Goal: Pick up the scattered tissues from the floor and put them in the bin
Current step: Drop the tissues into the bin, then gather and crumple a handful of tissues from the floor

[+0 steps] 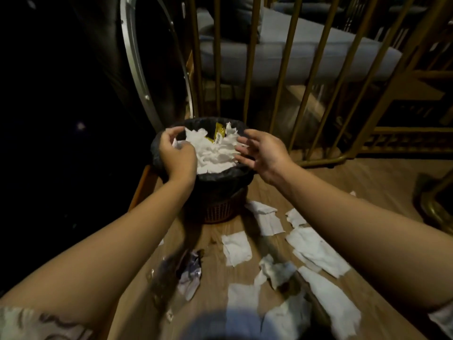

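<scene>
A small round bin with a black liner stands on the wooden floor, heaped with white tissues and a yellow wrapper. My left hand hovers over the bin's left rim, fingers curled around a bit of white tissue. Over the right rim, my right hand is spread with fingers apart and nothing in it, touching the heap's edge. Several white tissues lie scattered on the floor in front of the bin, between my forearms and to the right.
A gold metal railing rises right behind the bin, with a grey cushioned seat beyond it. A dark round object with a silver rim stands to the left. A crumpled foil wrapper lies on the floor near my left forearm.
</scene>
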{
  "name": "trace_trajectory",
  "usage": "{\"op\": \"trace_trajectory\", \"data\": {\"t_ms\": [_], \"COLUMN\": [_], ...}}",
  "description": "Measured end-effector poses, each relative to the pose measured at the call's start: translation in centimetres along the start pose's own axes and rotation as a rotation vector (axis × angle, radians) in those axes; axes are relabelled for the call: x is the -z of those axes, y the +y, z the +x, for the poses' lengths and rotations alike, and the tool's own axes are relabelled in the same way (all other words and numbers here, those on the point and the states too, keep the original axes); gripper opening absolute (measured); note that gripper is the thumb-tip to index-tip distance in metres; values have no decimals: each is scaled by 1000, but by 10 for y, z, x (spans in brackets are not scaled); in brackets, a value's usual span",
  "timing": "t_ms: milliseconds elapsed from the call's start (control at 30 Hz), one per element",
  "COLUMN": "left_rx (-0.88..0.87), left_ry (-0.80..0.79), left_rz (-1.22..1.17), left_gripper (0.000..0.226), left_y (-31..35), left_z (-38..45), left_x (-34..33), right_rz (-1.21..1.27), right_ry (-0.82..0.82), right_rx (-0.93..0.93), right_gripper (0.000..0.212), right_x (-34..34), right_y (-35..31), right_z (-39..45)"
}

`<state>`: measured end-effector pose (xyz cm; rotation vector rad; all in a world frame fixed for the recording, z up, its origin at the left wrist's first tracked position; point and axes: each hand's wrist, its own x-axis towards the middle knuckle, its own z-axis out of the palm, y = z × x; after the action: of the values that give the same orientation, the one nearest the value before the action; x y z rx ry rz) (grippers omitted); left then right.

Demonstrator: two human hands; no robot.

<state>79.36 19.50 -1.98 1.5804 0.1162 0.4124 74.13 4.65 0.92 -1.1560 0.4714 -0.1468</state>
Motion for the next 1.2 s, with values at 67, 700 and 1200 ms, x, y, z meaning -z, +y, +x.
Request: {"op": "trace_trajectory", "data": {"t_ms": [67,700,1200], "left_rx": [-95,70,28], "left_ry": [7,-301,-416], "left_rz": [26,693,654], "left_gripper": [45,45,17], "left_y": [-13,-179,-231], "left_z": [-13,-172,-224], "left_x": [8,137,160], "right_rz": [-95,-1065,-1044], "right_ry": [-10,-244,-275], "right_rx": [78,245,159], "right_gripper": [11,47,15], "right_x": [5,66,128], "right_y": [9,238,331], "right_z": [-9,-118,-188]}}
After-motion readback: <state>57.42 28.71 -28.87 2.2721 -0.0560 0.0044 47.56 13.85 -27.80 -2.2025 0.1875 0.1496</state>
